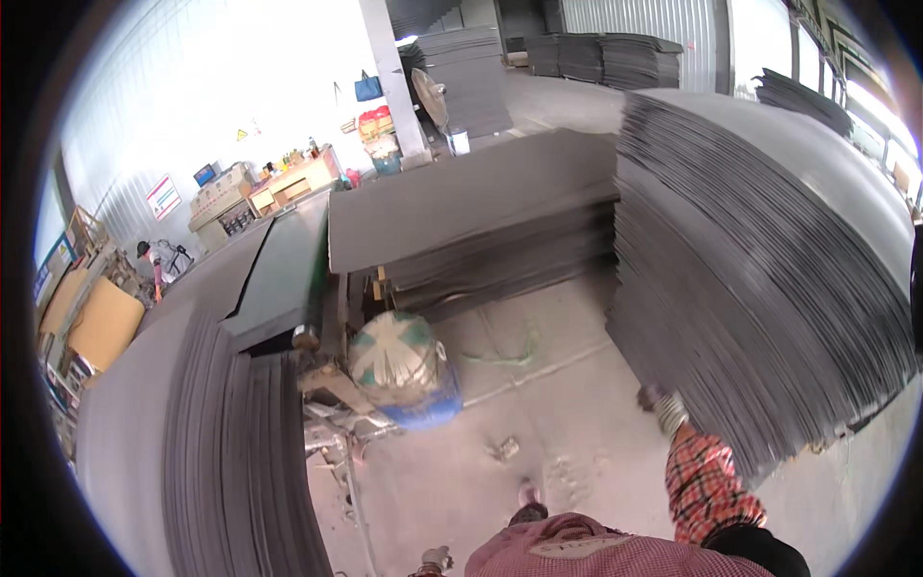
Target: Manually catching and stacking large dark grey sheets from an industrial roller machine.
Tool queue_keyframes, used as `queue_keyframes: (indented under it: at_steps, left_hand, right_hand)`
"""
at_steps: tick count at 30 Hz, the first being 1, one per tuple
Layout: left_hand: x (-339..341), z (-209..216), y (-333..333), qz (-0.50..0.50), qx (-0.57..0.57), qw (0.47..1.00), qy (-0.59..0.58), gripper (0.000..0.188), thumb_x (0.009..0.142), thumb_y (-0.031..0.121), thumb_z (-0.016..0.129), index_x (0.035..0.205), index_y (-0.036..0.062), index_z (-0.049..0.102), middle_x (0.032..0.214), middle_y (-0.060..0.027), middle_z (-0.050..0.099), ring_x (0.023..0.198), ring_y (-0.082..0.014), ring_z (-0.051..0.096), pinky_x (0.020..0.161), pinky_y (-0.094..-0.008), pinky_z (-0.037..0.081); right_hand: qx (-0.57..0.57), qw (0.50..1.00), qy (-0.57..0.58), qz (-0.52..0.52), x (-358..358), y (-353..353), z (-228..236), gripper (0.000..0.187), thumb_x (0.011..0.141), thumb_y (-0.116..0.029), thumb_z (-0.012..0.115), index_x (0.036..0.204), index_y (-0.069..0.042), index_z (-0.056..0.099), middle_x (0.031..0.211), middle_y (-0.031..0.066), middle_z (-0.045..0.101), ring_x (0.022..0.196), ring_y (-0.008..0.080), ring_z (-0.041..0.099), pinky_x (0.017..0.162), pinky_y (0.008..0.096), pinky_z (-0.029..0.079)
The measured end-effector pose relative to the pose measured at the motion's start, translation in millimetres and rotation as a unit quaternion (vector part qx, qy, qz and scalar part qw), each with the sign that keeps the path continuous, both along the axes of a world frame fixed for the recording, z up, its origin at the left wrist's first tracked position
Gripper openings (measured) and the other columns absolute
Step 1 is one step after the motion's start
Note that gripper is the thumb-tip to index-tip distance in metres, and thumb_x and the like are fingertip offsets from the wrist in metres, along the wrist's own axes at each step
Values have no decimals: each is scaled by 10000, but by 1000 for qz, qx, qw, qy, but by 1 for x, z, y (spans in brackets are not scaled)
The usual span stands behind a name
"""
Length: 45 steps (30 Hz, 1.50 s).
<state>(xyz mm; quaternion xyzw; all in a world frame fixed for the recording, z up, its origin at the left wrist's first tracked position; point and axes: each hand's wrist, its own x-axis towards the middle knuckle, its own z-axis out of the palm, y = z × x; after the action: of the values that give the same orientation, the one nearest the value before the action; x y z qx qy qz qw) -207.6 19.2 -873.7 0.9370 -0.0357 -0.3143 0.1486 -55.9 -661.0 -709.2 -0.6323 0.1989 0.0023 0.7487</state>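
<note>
My right hand (663,408), in a glove with dark fingers and a pale cuff, hangs beside the lower front of a tall stack of dark grey sheets (760,288). I cannot tell whether it touches the sheets, and its fingers are blurred. A red checked sleeve covers that forearm. At the lower edge, my left hand (437,557) shows small and partly cut off, in a pale glove; its finger shape is unclear. No sheet is visible in either hand. Another low stack of dark sheets (471,207) lies ahead, its top sheet overhanging at the left.
A bundled sack (396,354) over a blue base stands by a machine with a green bed (279,269). More grey sheets (231,452) stack at left. A crumpled scrap (504,448) lies on the concrete floor. A co-worker (162,267) bends at far left, near a wooden desk (293,181).
</note>
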Motion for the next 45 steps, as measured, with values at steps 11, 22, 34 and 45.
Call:
queue_keyframes:
  at_steps: [11, 22, 34, 45]
  left_hand:
    - [417, 189, -187, 415, -469, 777, -64, 198, 778, 150, 557, 921, 13, 556, 698, -37, 562, 541, -107, 502, 478, -227, 402]
    - [473, 112, -186, 666, -345, 656, 83, 187, 758, 147, 546, 919, 64, 502, 608, -51, 503, 420, -153, 460, 366, -280, 362]
    - [680, 147, -171, 705, -402, 584, 23, 275, 766, 204, 546, 976, 28, 519, 797, -97, 566, 610, -199, 559, 519, -290, 458]
    - [892, 208, -136, 735, -459, 496, -47, 447, 770, 306, 585, 1141, 105, 436, 1064, -147, 523, 893, -245, 527, 624, -368, 473]
  right_hand:
    - [-173, 823, 522, 139, 7, -26, -65, 456, 807, -454, 465, 920, -26, 576, 757, 102, 611, 654, 213, 565, 580, 348, 434]
    - [-306, 878, 332, 155, 468, -68, -7, 399, 797, -408, 504, 784, -24, 615, 664, 75, 569, 642, 139, 500, 585, 297, 405]
    - [-238, 869, 157, 404, 753, 97, 38, 352, 811, -328, 549, 954, -10, 590, 770, 55, 603, 675, 133, 540, 631, 267, 449]
    - [-162, 824, 378, 390, 856, 88, 16, 488, 796, -420, 540, 1070, -17, 509, 896, 109, 604, 697, 215, 583, 589, 315, 460]
